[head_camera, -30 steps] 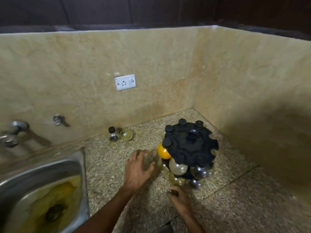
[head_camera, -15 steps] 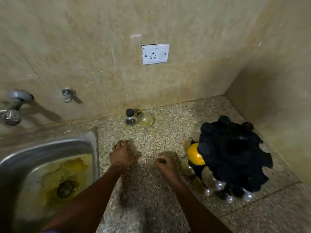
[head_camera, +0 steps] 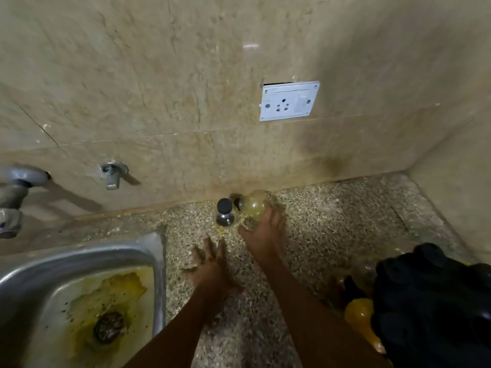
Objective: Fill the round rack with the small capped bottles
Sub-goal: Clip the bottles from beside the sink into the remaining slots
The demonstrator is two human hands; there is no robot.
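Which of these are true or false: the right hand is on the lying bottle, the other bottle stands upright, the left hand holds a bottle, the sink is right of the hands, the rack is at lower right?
1. The right hand is on the lying bottle. True.
2. The capped bottle beside it stands upright. True.
3. The left hand holds a bottle. False: it holds nothing.
4. The sink is right of the hands. False: it is left.
5. The black rack is at lower right. True.
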